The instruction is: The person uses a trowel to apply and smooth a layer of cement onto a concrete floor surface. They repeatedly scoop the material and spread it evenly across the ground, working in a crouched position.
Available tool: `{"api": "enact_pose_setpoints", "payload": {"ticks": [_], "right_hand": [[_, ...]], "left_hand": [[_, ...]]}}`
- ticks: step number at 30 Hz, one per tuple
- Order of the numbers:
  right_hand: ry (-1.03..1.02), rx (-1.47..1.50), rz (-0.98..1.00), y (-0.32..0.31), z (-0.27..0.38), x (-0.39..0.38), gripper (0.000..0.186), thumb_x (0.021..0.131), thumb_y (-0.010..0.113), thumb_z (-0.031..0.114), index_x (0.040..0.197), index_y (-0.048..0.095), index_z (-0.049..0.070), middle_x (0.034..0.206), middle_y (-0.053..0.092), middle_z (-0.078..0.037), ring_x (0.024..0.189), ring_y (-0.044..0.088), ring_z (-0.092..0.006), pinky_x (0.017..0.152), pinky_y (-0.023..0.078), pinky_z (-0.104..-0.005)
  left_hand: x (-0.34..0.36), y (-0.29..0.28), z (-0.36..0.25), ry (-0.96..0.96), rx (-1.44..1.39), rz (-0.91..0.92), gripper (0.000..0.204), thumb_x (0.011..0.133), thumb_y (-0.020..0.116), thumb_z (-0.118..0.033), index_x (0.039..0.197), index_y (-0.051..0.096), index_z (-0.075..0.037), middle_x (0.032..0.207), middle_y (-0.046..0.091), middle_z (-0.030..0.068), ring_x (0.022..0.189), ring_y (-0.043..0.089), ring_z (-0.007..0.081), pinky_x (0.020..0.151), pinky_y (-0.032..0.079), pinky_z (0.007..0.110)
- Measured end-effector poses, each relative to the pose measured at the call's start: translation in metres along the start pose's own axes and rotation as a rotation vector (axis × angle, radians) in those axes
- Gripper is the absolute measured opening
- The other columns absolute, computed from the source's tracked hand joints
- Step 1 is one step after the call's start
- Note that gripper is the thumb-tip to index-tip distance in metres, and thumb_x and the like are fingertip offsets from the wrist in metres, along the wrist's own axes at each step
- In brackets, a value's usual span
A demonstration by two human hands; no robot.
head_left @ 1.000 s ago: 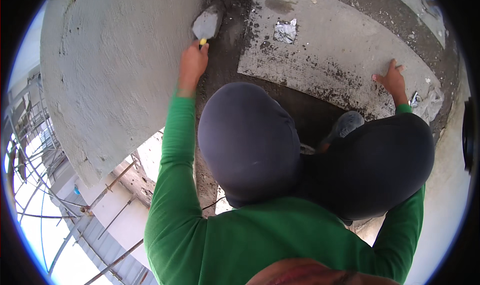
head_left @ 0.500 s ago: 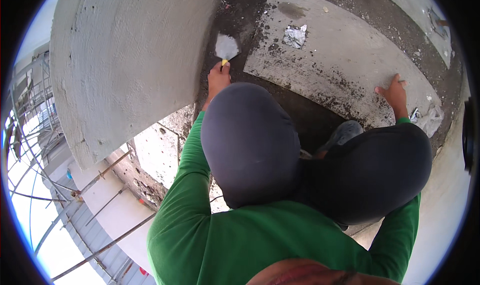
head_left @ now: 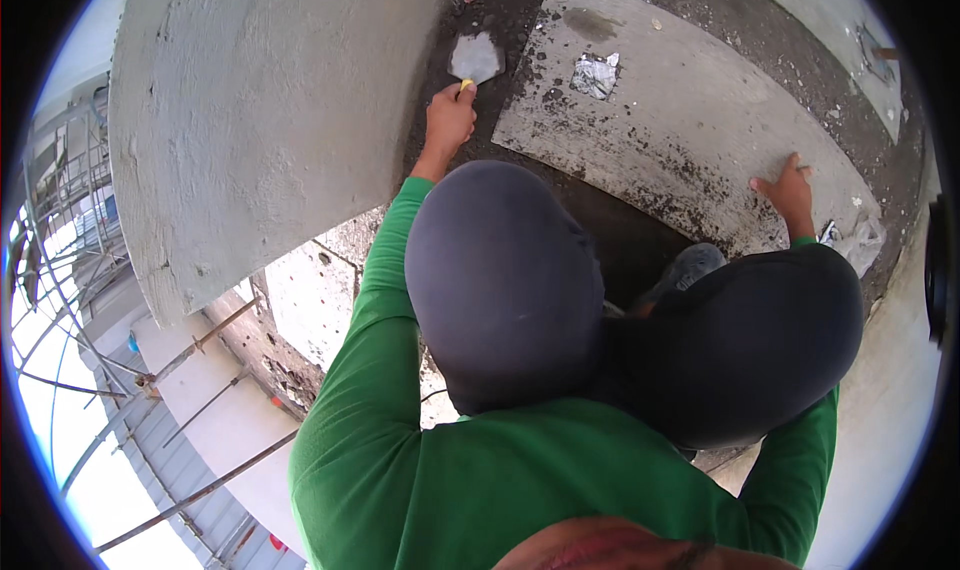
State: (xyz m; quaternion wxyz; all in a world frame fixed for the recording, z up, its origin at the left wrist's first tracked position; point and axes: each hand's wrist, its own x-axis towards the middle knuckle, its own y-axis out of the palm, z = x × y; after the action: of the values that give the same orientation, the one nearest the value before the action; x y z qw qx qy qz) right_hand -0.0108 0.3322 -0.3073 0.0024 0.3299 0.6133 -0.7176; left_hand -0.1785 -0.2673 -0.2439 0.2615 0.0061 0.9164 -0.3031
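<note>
While the person squats with both knees drawn up beneath the view, the left hand (head_left: 450, 122) reaches forward past the left knee (head_left: 503, 280) and holds a trowel (head_left: 476, 58); its grip is closed around the handle, of which a short yellow portion shows beyond the fingers. The pale, angular blade points away from the body, over the dark, debris-strewn floor (head_left: 508, 10), between a rough plastered surface (head_left: 270, 120) on the left and a grey board (head_left: 700, 110) on the right; whether the blade touches the floor cannot be told. The right hand (head_left: 790, 195) rests on the right-hand part of the board, its grip open, thumb and fingers spread apart. Dark crumbs speckle the board, chiefly along its near edge, and a crumpled silvery wrapper (head_left: 596, 75) lies toward its left end. Just beside the right wrist lies a piece of clear plastic (head_left: 862, 245). Green sleeves (head_left: 385, 270) cover both arms. At the far left, thin scaffold poles (head_left: 215, 320) cross a bright background.
</note>
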Motion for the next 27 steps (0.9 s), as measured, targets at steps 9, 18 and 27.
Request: {"api": "enact_pose_setpoints", "payload": {"ticks": [9,18,27], "right_hand": [[0.009,-0.021,-0.019,0.004,-0.005,0.004,0.134,0.071,0.092,0.056,0.159,0.017,-0.012,0.142,0.028,-0.062,0.118,0.062,-0.0606,0.101,0.054,-0.0509],[0.013,0.004,-0.043,0.000,-0.003,-0.005,0.132,0.071,0.093,0.054,0.159,0.018,-0.011,0.143,0.025,-0.062,0.115,0.063,-0.0608,0.099,0.055,-0.0514],[-0.007,0.029,-0.039,0.005,0.006,0.001,0.133,0.071,0.093,0.053,0.161,0.017,-0.008,0.148,0.021,-0.060,0.118,0.062,-0.0606,0.101,0.055,-0.0512]], "left_hand": [[0.018,0.035,0.070,-0.035,0.123,-0.222,0.035,0.107,0.057,-0.032,0.098,0.071,-0.001,0.067,0.064,0.0087,0.048,0.058,0.0160,0.043,0.046,0.036],[0.021,-0.005,-0.005,-0.040,-0.100,-0.019,0.032,0.107,0.060,-0.030,0.099,0.066,0.000,0.062,0.059,0.0047,0.045,0.054,0.0137,0.040,0.042,0.034],[0.118,-0.002,-0.065,0.134,0.148,-0.041,0.039,0.105,0.062,-0.035,0.096,0.069,0.002,0.062,0.062,0.0072,0.050,0.060,0.0163,0.049,0.048,0.036]]}}
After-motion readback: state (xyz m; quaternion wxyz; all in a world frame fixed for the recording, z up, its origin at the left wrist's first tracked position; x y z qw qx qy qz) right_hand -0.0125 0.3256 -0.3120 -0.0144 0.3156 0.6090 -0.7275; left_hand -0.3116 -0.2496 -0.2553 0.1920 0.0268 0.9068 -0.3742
